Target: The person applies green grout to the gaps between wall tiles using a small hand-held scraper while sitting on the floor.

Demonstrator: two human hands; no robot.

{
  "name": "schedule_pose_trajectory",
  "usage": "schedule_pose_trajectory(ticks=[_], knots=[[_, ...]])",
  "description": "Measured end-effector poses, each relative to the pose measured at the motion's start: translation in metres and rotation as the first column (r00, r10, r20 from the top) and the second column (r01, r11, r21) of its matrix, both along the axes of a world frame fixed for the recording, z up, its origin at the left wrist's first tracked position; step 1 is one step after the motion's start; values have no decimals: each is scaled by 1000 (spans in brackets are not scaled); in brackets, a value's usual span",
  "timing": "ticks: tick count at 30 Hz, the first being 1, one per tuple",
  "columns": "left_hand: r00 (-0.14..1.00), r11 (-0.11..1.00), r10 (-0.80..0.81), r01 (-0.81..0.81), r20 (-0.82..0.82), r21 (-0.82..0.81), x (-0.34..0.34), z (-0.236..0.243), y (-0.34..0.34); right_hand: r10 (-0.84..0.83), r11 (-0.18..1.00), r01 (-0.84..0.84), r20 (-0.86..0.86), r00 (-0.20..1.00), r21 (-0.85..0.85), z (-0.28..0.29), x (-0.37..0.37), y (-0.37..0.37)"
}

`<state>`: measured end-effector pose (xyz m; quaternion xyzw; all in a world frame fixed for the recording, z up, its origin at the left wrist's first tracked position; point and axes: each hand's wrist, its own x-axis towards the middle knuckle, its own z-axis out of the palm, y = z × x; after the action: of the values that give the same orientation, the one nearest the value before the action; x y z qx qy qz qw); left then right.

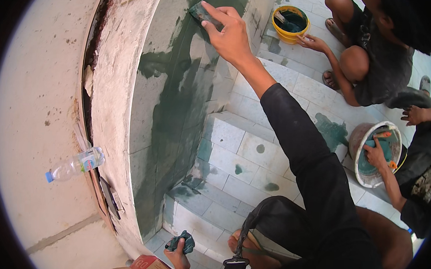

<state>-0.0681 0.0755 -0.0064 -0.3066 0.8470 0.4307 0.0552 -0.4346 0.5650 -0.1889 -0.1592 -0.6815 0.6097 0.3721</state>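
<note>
With my right arm stretched up, my right hand [230,35] grips a flat, dark rectangular pad [205,16] between thumb and fingers. The pad lies against the tiled wall [146,106], close to the top of the view; its exact kind is unclear. Dark green paste [171,103] is smeared down the wall in a broad, uneven band below the pad. Low in the view, my left hand [179,261] is closed around a crumpled rag [182,242] stained dark green. The rag is held up near the foot of the wall, beside the lowest steps.
White tiled steps [229,147] with green spots rise beside the wall. A clear bottle [77,166] lies on the ledge. One crouching person [385,65] touches a yellow bucket [290,26]; another person's hand [376,155] reaches into a white bucket [358,147]. A red-brown box [152,266] stands below.
</note>
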Motion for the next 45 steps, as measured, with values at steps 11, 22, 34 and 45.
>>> schedule_pose_trajectory(ticks=[11, 22, 34, 45], knots=[[999, 999, 34, -35, -10, -25, 2, -3, 0, 81, 980, -102, 124, 989, 172, -30, 9, 25], [999, 999, 53, -53, -14, -2, 12, 7, -4, 273, 937, -212, 202, 941, -276, 43, 10, 10], [996, 996, 9, -1, -90, 84, 19, 28, 12, 851, 420, -652, 24, 525, -631, 75, 126, -91], [861, 925, -380, 348, -339, -153, 3, 96, 43, 991, 57, -828, 133, -22, -558, 236, 223, -165]])
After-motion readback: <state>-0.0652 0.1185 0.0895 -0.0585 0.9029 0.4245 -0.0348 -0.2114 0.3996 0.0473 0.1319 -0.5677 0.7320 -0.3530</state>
